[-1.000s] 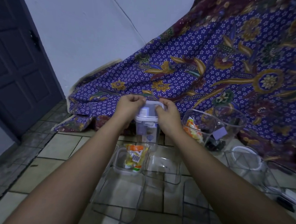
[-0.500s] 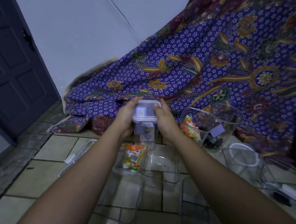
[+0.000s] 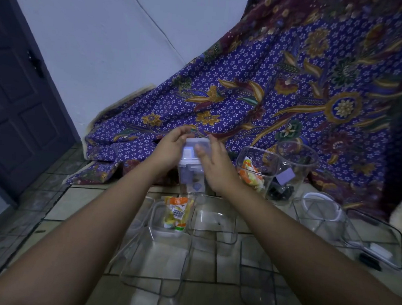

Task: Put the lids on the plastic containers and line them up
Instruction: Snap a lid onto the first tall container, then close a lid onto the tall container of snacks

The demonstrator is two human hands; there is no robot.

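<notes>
Beige tiles with dark grout are making up the floor [image 3: 84, 203], which is carrying a cluster of clear plastic tubs [image 3: 154, 268]. A tall container [image 3: 191, 180] is standing upright at the twelve o'clock end of the cluster, near the cloth's hem, with its white lid [image 3: 196, 143] sitting on top. The left hand [image 3: 171, 148] is curling its fingers round the lid's nine o'clock side, while the right hand [image 3: 215, 170] is pressing fairly straight fingers against its three o'clock side. At six o'clock a low tub [image 3: 153, 220] is holding a yellow-orange snack packet [image 3: 176, 212]; at three o'clock a square tub [image 3: 270, 178] and a round jar [image 3: 306, 169] are standing uncovered. A purple floral cloth [image 3: 294, 99] is draping down behind, a pale wall [image 3: 96, 37] is carrying a thin cable [image 3: 156, 23], and a dark panelled door [image 3: 14, 115] is standing at nine o'clock.
</notes>
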